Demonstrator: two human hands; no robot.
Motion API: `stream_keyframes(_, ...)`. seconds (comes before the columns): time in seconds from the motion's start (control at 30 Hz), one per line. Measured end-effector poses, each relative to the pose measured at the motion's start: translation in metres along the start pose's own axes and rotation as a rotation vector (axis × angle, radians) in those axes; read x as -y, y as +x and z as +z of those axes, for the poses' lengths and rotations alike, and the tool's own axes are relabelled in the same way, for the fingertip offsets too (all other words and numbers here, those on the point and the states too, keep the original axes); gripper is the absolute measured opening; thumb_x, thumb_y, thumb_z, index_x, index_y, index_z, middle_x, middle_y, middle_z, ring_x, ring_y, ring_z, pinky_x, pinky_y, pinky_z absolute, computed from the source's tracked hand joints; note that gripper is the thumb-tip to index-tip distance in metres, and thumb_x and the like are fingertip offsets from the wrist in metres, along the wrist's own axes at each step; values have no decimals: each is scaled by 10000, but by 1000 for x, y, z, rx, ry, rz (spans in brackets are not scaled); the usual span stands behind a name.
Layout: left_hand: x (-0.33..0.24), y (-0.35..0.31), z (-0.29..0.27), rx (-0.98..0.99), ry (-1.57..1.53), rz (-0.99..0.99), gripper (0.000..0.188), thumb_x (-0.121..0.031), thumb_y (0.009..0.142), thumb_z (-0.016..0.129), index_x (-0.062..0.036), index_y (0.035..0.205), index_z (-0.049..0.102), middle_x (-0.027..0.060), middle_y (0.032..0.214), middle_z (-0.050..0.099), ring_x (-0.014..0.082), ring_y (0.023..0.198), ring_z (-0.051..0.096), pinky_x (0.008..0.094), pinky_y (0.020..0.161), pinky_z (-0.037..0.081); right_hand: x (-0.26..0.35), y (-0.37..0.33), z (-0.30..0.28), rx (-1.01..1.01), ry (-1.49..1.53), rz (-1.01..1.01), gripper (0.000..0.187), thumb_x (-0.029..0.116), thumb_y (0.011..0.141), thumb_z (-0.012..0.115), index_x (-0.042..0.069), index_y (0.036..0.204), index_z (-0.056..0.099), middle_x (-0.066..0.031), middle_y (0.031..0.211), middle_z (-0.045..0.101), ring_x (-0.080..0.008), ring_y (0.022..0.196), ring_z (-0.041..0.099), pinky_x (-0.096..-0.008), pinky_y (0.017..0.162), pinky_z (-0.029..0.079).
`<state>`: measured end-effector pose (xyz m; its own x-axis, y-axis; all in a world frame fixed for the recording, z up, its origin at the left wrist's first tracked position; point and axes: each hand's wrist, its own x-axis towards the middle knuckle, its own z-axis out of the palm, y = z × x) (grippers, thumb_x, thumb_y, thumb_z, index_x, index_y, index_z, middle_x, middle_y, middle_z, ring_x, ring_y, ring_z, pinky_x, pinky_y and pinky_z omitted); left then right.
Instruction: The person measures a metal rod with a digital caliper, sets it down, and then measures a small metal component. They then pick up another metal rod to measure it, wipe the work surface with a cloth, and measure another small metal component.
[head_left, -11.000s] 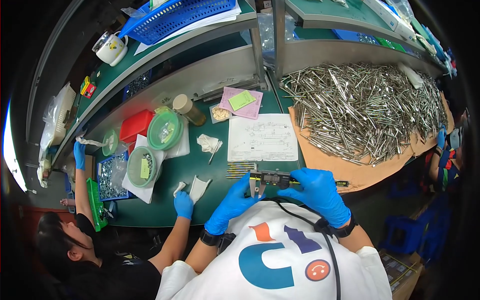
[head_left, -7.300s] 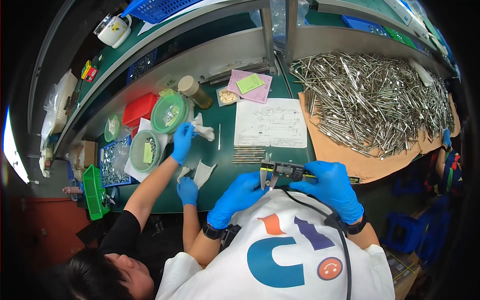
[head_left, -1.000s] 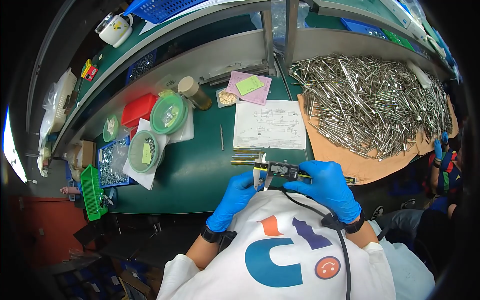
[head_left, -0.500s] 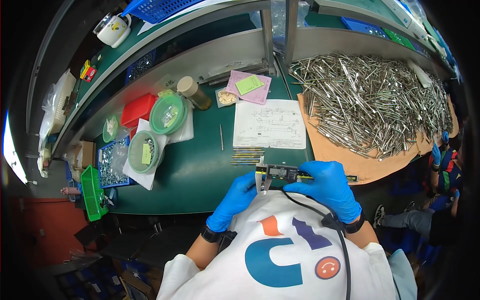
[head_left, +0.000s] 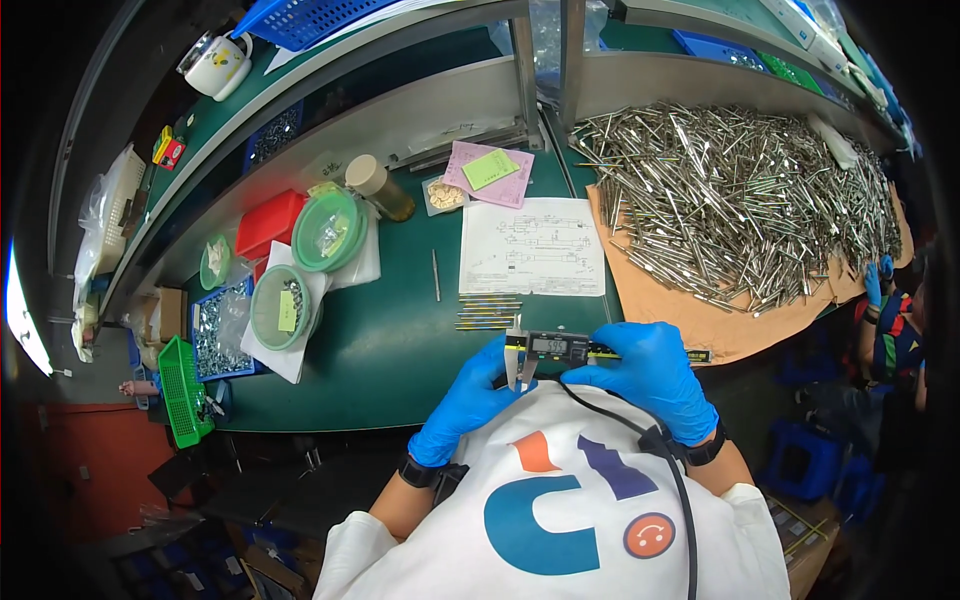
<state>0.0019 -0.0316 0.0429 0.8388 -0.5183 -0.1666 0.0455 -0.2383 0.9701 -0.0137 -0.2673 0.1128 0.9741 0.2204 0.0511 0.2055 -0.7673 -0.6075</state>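
Note:
Both my hands wear blue gloves. My right hand (head_left: 650,375) is closed round the beam of a digital caliper (head_left: 560,347), with its display facing up. At the caliper's jaws, my left hand (head_left: 468,398) has its fingers pinched together; what they hold is hidden or too small to make out. Just beyond the caliper, several slim metal rods (head_left: 488,311) lie side by side on the green table (head_left: 385,365). A printed drawing sheet (head_left: 533,247) lies behind them. One single metal rod (head_left: 436,275) rests apart, left of the sheet.
A large heap of metal rods (head_left: 740,200) covers brown paper (head_left: 655,330) at the right. Green bowls (head_left: 275,310), a red box (head_left: 270,225), a jar (head_left: 380,187) and a blue tray of small parts (head_left: 222,335) stand left. Another person (head_left: 890,320) is at the far right.
The view has shifted slightly. My left fingers have shifted a little at the caliper's jaws, while my right hand keeps its hold. At the right, the other person's outstretched leg has drawn back.

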Motion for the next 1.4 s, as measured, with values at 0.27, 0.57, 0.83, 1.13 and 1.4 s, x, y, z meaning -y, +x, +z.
stream_keyframes(0.27,-2,0,1,-4,76,-2,377,-82,799,723,-42,1145,580,80,1019,621,153,899,600,300,797,499,-1,-2,0,2,3,7,466,422,629,818,10,793,675,-122,652,636,-232,544,633,-270,512,491)
stream_keyframes(0.57,13,0,-3,37,180,-34,380,-72,820,657,-29,1185,561,162,1156,557,266,1058,575,359,891,493,-3,-3,1,-27,7,5,461,415,625,823,11,790,675,-125,645,629,-232,538,627,-272,508,487)
stream_keyframes(0.83,10,1,-1,-28,127,-3,335,-90,788,734,-42,1097,611,88,1021,600,185,930,606,311,803,508,-4,-3,2,-41,12,-2,463,418,628,820,9,786,673,-127,644,627,-233,530,621,-272,504,484)
stream_keyframes(1.13,16,2,0,-9,153,-3,326,-56,808,662,-37,1125,592,154,1071,586,242,929,612,328,794,516,-5,-5,4,-25,-9,-4,485,444,627,812,11,795,674,-124,635,623,-228,527,620,-269,498,480)
stream_keyframes(1.4,14,1,0,-13,106,-16,337,-68,805,682,-45,1129,598,139,1068,599,228,920,614,329,799,510,-5,-5,5,-10,-2,9,495,457,628,807,11,797,676,-119,633,625,-228,530,624,-270,498,484)
